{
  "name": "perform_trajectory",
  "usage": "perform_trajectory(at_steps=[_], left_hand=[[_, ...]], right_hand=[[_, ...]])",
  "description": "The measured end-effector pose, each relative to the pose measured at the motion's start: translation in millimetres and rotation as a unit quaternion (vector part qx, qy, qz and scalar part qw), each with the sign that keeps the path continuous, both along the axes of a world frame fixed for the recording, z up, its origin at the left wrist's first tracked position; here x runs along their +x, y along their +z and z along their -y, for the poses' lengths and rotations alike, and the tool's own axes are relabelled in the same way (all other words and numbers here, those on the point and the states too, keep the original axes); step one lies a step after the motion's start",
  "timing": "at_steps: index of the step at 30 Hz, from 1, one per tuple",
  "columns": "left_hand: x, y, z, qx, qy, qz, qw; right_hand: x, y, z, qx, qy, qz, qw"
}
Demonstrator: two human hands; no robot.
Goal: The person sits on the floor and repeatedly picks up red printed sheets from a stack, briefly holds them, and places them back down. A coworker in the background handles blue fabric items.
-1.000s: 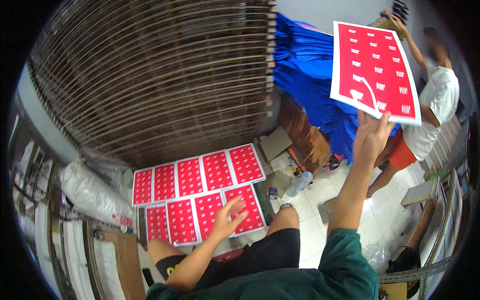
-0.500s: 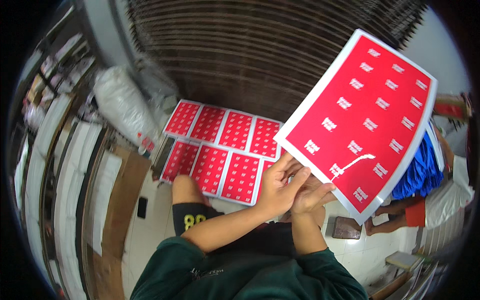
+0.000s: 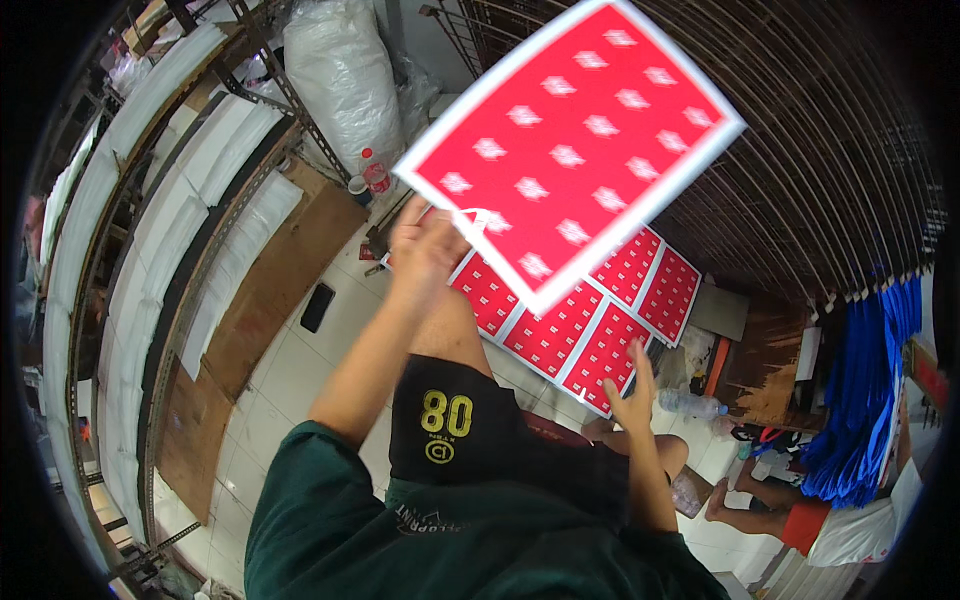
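Note:
My left hand (image 3: 428,250) grips the near edge of a red sheet (image 3: 575,150) with a white border and rows of small white prints. The sheet is raised and slants up to the far right, slightly blurred. Below it, several matching red panels (image 3: 610,345) lie side by side in two rows on a low surface, partly hidden by the raised sheet. My right hand (image 3: 634,398), fingers apart and holding nothing, hovers by the near right corner of those panels.
Shelves with stacked white sheets (image 3: 150,240) line the left. A black phone (image 3: 317,307) lies on the tiled floor. A red-capped bottle (image 3: 374,172) stands near a white plastic sack (image 3: 335,80). A wire rack (image 3: 800,150) rises behind. Blue straps (image 3: 850,410) hang beside another person's legs (image 3: 760,510).
The held sheet has swung to the left with my left hand. My right hand has come off it and opened. The view has turned, showing more of the shelves.

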State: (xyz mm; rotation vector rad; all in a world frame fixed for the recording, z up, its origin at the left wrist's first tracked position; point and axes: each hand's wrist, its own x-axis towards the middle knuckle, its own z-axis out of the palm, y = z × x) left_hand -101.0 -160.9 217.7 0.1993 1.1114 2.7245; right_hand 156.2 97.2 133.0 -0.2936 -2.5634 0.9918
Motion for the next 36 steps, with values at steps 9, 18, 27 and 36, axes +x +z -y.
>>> perform_trajectory(at_steps=[9,18,27,36], left_hand=[[-96.8,-219.5,143.1,-0.175,0.127,0.165,0.962],[-113.2,-393.9,142.4,-0.186,0.143,0.286,0.929],[-125.1,-437.1,122.1,-0.271,0.13,0.325,0.897],[-126.5,-456.3,121.9,-0.281,0.121,0.313,0.899]], right_hand=[[50.1,-121.6,-15.6,-0.091,-0.068,0.326,0.939],[71.6,-173.4,-28.2,-0.079,-0.071,0.44,0.892],[50.9,-143.1,-21.6,-0.096,-0.092,0.46,0.878],[74.5,-160.9,-35.1,-0.067,-0.079,0.466,0.879]])
